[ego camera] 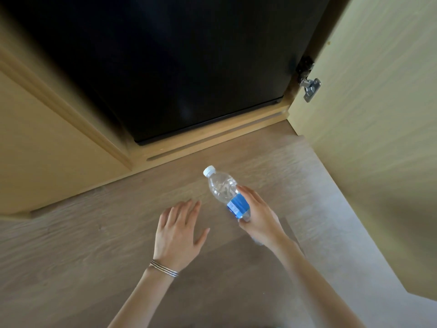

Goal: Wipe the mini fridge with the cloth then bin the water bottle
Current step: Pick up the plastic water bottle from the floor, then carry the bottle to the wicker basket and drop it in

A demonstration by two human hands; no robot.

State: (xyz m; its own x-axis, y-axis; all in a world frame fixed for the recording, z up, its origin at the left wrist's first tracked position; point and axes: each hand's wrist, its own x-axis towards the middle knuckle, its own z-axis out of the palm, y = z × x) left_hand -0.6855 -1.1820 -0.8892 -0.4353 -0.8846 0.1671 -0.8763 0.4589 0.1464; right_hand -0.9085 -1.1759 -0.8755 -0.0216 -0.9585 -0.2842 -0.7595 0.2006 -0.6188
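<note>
Clear plastic: one water bottle, white cap, blue label, tilted, cap toward fridge. My right hand wrapped round its lower half, holding it above wood floor. My left hand released, fingers spread, palm down, grasping nothing. Thin bangles on left wrist, count unclear. One black mini fridge ahead in cabinet recess. One cabinet door open at right, one metal hinge.

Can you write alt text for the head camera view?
A person's right hand grips a clear water bottle over a wood floor; the left hand is open beside it. A black mini fridge sits in the cabinet ahead.
</note>
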